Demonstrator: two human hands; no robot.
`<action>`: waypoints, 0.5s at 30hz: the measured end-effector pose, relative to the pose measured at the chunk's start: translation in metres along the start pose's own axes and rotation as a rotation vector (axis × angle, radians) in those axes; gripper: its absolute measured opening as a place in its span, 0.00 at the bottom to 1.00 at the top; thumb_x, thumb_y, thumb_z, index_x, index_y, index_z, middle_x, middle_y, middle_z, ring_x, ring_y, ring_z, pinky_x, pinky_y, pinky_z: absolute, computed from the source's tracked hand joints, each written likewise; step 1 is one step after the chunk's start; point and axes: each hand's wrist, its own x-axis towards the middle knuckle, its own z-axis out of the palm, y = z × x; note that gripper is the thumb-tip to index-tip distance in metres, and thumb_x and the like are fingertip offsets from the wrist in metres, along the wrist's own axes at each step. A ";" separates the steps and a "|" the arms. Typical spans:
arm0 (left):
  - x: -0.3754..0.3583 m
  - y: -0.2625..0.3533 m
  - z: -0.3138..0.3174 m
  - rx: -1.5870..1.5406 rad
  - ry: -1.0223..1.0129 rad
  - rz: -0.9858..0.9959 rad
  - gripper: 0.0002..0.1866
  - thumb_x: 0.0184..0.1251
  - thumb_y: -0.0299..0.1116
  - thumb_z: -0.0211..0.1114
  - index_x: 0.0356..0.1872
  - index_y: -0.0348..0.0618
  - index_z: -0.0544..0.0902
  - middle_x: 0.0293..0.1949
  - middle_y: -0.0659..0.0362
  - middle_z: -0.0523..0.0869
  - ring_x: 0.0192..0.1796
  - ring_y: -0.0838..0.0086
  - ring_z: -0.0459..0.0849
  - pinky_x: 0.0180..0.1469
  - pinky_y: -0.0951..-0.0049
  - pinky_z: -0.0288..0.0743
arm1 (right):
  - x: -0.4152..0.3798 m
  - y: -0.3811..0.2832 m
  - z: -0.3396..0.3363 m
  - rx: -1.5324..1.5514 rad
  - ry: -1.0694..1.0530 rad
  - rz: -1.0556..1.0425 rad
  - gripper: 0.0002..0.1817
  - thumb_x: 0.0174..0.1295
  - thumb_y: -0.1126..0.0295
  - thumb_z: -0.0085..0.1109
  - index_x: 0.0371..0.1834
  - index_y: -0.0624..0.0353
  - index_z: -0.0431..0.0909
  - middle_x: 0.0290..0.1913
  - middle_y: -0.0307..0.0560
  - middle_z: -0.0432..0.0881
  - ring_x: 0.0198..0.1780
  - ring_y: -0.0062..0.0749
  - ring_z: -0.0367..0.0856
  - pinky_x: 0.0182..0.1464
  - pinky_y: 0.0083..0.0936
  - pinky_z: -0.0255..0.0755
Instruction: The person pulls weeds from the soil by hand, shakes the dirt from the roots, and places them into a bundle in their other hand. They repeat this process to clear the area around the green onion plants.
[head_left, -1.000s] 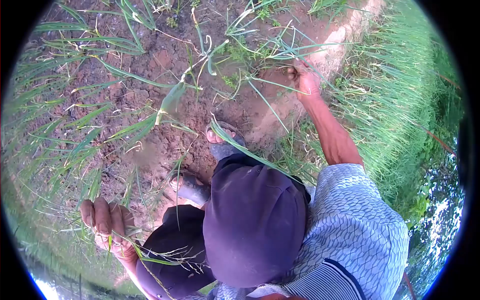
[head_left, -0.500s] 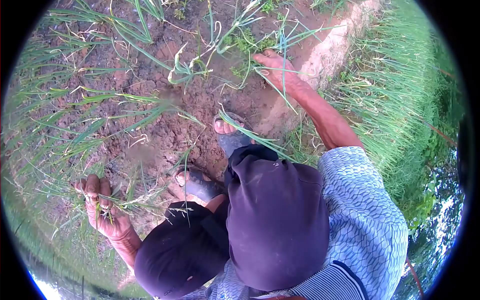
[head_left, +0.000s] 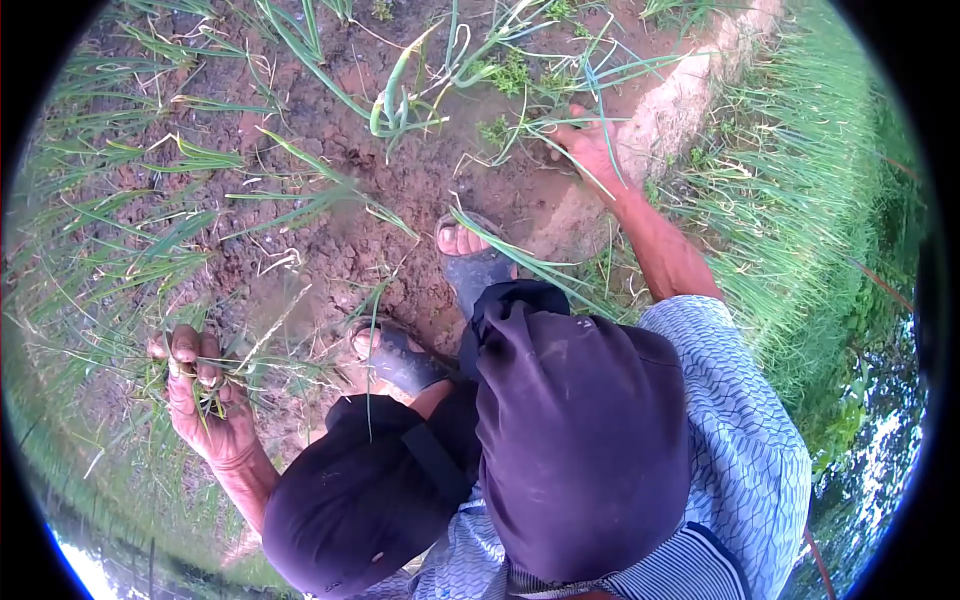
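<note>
My left hand [head_left: 215, 400], low on the left, has its fingers curled round a bunch of grass stems [head_left: 270, 370], some with seed heads. At the upper right my right hand [head_left: 590, 148] reaches down to the soil beside small green weeds [head_left: 512, 75] and thin onion-like leaves [head_left: 598, 90]. Its fingertips are partly hidden by leaves, and what they hold, if anything, cannot be made out. A thick bent green leaf [head_left: 395, 85] stands left of that hand.
Two sandalled feet, one [head_left: 468, 250] ahead of the other [head_left: 390, 350], stand on damp brown soil [head_left: 400, 180]. A raised earth ridge [head_left: 690, 90] runs at the upper right, with dense green plants [head_left: 790, 200] beyond. Leafy rows [head_left: 160, 210] spread on the left.
My right hand has shifted right and slightly down, away from the small weeds. My left hand still grips the stems, and a seed head now points upward from them.
</note>
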 end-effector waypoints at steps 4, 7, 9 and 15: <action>-0.003 0.002 -0.007 0.011 0.008 0.000 0.17 0.67 0.21 0.57 0.54 0.42 0.67 0.43 0.58 0.69 0.38 0.76 0.71 0.34 0.78 0.80 | -0.030 0.002 -0.032 0.130 0.110 0.109 0.22 0.54 0.70 0.68 0.51 0.68 0.75 0.29 0.42 0.83 0.26 0.24 0.79 0.29 0.21 0.71; 0.004 -0.004 -0.005 -0.028 0.027 -0.020 0.17 0.66 0.22 0.59 0.54 0.43 0.68 0.44 0.58 0.70 0.38 0.76 0.72 0.35 0.78 0.80 | -0.046 -0.024 -0.010 -0.427 0.066 0.011 0.20 0.52 0.65 0.63 0.47 0.63 0.78 0.29 0.42 0.82 0.28 0.22 0.77 0.32 0.24 0.71; 0.006 -0.008 -0.002 0.000 0.050 -0.029 0.16 0.67 0.23 0.59 0.54 0.45 0.69 0.43 0.57 0.71 0.37 0.75 0.74 0.31 0.78 0.80 | -0.043 -0.010 0.003 -0.427 -0.005 0.010 0.22 0.50 0.62 0.63 0.50 0.59 0.79 0.29 0.47 0.83 0.30 0.32 0.80 0.34 0.32 0.73; 0.002 -0.008 0.004 0.110 0.106 -0.037 0.11 0.68 0.25 0.60 0.49 0.45 0.72 0.41 0.57 0.74 0.34 0.75 0.75 0.28 0.79 0.77 | -0.014 0.021 0.037 -0.702 0.193 -0.356 0.25 0.49 0.59 0.68 0.50 0.58 0.80 0.36 0.59 0.83 0.38 0.50 0.83 0.39 0.39 0.77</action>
